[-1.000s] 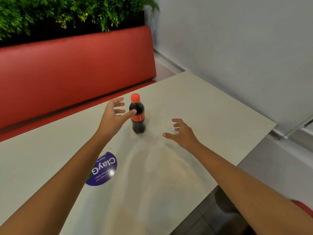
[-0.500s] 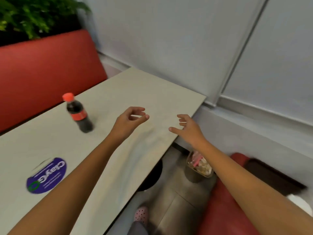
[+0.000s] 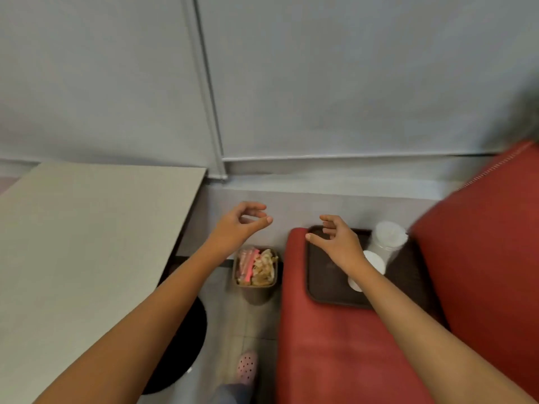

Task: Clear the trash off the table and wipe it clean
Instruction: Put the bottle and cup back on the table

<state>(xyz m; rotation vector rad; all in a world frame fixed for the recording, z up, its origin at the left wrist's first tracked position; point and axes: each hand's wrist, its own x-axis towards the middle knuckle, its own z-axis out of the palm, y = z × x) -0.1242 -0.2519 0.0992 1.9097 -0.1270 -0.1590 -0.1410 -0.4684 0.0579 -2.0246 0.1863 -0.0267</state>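
Pink perforated clog (image 3: 247, 367) is showing on the floor at my feet, beside the black round desk base (image 3: 186, 330). The red padded seat (image 3: 335, 345) is carrying a dark brown plastic tray (image 3: 323, 287) with a clear lidded plastic cup (image 3: 388, 243) on it. Between the seat and the pale beige desk (image 3: 87, 243), a small brown bin (image 3: 256, 295) is holding crumpled paper trash (image 3: 262, 266). My left hand (image 3: 236, 228) is hanging past the bin and my right hand (image 3: 339, 246) over the tray, both loosely curled and gripping nothing.

Table (image 3: 87, 243): looking smooth and matt.
Seat (image 3: 335, 345): showing red leather-like covering, faintly glossy.
Tray (image 3: 326, 284): looking like dark matt plastic.
Bin (image 3: 256, 295): looking like brown plastic, smooth.
Shoe (image 3: 247, 365): showing pink perforated rubbery foam.
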